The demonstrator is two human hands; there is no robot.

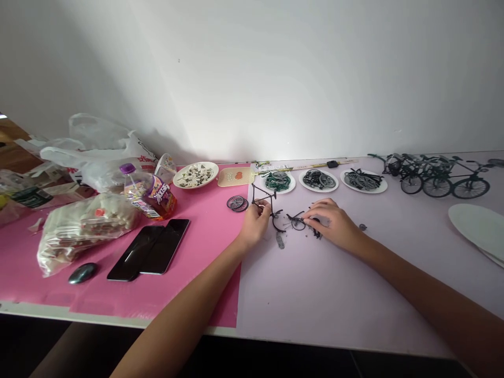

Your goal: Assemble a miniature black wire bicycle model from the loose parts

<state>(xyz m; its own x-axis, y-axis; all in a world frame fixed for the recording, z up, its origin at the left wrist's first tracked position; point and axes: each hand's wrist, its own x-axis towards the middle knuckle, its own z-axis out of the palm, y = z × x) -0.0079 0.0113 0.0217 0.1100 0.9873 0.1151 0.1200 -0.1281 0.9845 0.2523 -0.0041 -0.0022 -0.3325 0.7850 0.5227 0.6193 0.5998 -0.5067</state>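
My left hand [256, 219] pinches a dark model bicycle frame [264, 192], holding it upright over the seam between the pink and pale mats. To its right, the fingertips of my right hand [333, 221] close on a small black bicycle part [298, 221] low over the table. The exact shape of that part is partly hidden by the fingers. A curved black piece [277, 229] and a grey flat piece [280, 241] lie between and below the hands. Two spoked wheels [237, 203] rest left of my left hand.
Behind the hands stand plates of green parts [292, 185], black parts [335, 184] and grey parts [385, 186]. Assembled model bicycles [470, 187] are at the right, near white plates [472, 220]. At left are phones [163, 247], a bottle [151, 194], a mouse [83, 273] and bags [86, 226].
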